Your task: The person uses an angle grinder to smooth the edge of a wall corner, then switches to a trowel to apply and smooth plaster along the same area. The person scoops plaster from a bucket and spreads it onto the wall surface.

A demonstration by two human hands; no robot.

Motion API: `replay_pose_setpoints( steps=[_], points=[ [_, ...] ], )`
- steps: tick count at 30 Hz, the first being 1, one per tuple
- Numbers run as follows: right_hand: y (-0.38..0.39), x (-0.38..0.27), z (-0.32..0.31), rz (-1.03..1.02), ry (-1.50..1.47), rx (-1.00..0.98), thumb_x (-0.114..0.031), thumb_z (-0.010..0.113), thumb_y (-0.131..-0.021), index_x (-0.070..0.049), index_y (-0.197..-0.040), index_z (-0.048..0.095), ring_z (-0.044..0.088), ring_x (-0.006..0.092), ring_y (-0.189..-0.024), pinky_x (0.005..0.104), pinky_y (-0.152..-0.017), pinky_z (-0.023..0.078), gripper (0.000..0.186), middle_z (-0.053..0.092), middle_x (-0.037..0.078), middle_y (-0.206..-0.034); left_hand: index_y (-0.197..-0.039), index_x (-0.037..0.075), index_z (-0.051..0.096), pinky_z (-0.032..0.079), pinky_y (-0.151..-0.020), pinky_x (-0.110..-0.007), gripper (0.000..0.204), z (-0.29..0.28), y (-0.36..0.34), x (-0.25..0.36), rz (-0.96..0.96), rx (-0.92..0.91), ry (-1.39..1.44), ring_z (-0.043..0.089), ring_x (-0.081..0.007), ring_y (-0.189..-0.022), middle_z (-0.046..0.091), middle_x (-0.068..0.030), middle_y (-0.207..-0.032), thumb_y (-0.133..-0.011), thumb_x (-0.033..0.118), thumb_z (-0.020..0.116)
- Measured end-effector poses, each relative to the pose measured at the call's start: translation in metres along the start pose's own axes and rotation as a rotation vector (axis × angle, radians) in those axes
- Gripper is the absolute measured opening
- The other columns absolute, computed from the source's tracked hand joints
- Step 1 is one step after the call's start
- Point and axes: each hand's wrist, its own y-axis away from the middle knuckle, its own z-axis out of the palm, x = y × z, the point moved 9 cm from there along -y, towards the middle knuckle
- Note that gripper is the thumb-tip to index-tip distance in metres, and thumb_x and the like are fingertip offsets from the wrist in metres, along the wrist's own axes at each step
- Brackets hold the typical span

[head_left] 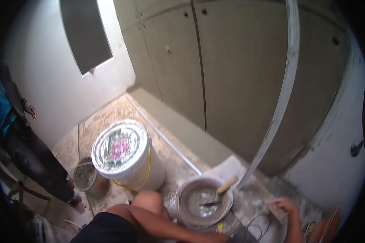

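My right hand (287, 205) is at the lower right, over the grey floor beside a looped dark cord (260, 227). Its fingers point left and look stretched apart, with nothing clearly held. My left forearm crosses the bottom toward the right, and my left hand (217, 237) is mostly cut off by the lower edge, its fingers hidden. Between the hands and the wall stands a round basin (182, 204) with wet grey mortar. A trowel (227, 184) with a wooden handle rests in it, the handle leaning over the right rim.
A large white lidded bucket (158, 170) with a yellow handle stands left of the basin. Behind it is a smaller mortar-stained bucket (84, 176). Another person (30, 158) stands at far left. A pale upright bar (282, 101) leans before grey wall panels (247, 77); a metal strip (162, 135) lies on the floor.
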Motion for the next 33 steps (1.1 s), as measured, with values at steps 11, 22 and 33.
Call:
replay_pose_setpoints(
  steps=[11, 22, 33],
  points=[
    [-0.038, -0.077, 0.15, 0.138, -0.604, -0.545, -0.006, 0.06, -0.096, 0.005, -0.145, 0.05, 0.063, 0.0169, -0.121, 0.0287, -0.105, 0.049, 0.051, 0.066, 0.012, -0.132, -0.13, 0.002, 0.063, 0.056, -0.088, -0.049, 0.046, 0.023, -0.033, -0.02, -0.027, -0.279, 0.205, 0.07, -0.038, -0.101, 0.071, -0.0224, -0.108, -0.095, 0.031, 0.064],
    [-0.072, -0.096, 0.137, 0.075, -0.357, -0.39, -0.001, 0.06, -0.085, 0.006, -0.133, 0.059, 0.065, 0.0154, -0.111, 0.0275, -0.1, 0.05, 0.048, 0.066, 0.009, -0.126, -0.131, 0.002, 0.063, 0.056, -0.088, -0.047, 0.05, 0.043, -0.041, -0.028, -0.037, -0.358, 0.295, 0.069, -0.0344, -0.102, 0.071, -0.0197, -0.11, -0.093, 0.034, 0.067],
    [-0.074, -0.087, 0.147, 0.085, -0.228, -0.349, 0.0, 0.061, -0.086, 0.004, -0.134, 0.061, 0.063, 0.0133, -0.113, 0.0261, -0.101, 0.048, 0.048, 0.066, 0.007, -0.128, -0.132, 0.002, 0.064, 0.056, -0.088, -0.044, 0.053, 0.061, -0.044, -0.03, -0.052, -0.418, 0.371, 0.069, -0.0308, -0.103, 0.072, -0.0171, -0.113, -0.091, 0.036, 0.07]
  ],
)
